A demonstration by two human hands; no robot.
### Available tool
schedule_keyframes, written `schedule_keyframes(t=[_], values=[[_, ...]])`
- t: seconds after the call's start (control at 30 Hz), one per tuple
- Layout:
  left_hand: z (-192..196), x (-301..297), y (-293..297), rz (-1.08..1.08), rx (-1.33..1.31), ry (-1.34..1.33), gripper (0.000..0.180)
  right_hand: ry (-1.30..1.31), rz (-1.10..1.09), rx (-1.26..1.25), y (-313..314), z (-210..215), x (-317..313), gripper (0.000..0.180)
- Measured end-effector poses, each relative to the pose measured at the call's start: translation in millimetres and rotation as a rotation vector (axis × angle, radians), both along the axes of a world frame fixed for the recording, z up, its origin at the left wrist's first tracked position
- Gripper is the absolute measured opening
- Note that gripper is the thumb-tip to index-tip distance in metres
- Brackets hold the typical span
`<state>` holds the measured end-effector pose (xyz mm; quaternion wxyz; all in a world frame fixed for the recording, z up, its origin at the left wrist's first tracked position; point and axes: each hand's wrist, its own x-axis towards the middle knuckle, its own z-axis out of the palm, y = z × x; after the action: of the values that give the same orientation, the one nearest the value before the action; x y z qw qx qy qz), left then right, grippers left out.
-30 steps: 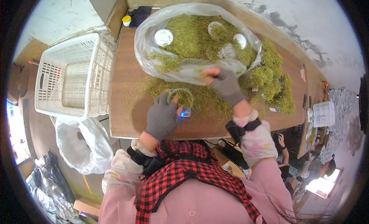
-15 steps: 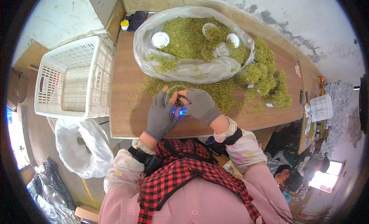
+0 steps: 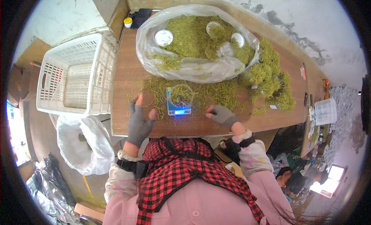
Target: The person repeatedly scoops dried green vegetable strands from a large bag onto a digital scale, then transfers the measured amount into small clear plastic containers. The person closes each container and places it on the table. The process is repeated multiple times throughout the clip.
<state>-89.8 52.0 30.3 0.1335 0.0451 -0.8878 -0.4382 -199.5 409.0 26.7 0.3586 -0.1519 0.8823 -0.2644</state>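
Observation:
A small blue digital scale with a lit display sits on the table in front of me. On it rests a clear round container with some green dried plant pieces inside. My left hand, in a grey fingerless glove, is left of the scale with its fingers apart and nothing in them. To the right of the scale, my right hand is closed, thumb and fingertips together; what they hold, if anything, is too small to make out. Loose dried stems lie around and behind the scale.
A large clear plastic bag of the same stems, with white-lidded tubs in it, stands behind. Heaped stem-filled containers are at the right. A white plastic crate and a white bag-lined bin stand to the left.
Both hands have moved apart, away from the container, the left one leftward and the right one rightward. The scale and container, earlier mostly hidden by the hands, now show.

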Motion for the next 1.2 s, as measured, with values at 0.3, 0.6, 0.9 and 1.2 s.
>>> schedule_keyframes(t=[0.3,0.6,0.9,1.2], values=[[-30.1,39.3,-21.8,0.06,0.071,-0.27,0.066,0.317,0.536,0.081,-91.7,-16.6,30.0,0.057],[-22.7,44.7,-18.5,0.06,0.085,-0.315,0.066,0.264,0.388,0.388,4.4,-6.8,30.0,0.053],[-19.3,22.1,-2.8,-0.054,-0.003,-0.248,0.069,0.429,-0.271,0.27,78.4,-15.4,29.5,0.041],[25.1,-17.5,30.5,-0.147,-0.225,-0.018,0.069,0.55,-0.342,-0.036,38.1,27.3,-16.0,0.025]])
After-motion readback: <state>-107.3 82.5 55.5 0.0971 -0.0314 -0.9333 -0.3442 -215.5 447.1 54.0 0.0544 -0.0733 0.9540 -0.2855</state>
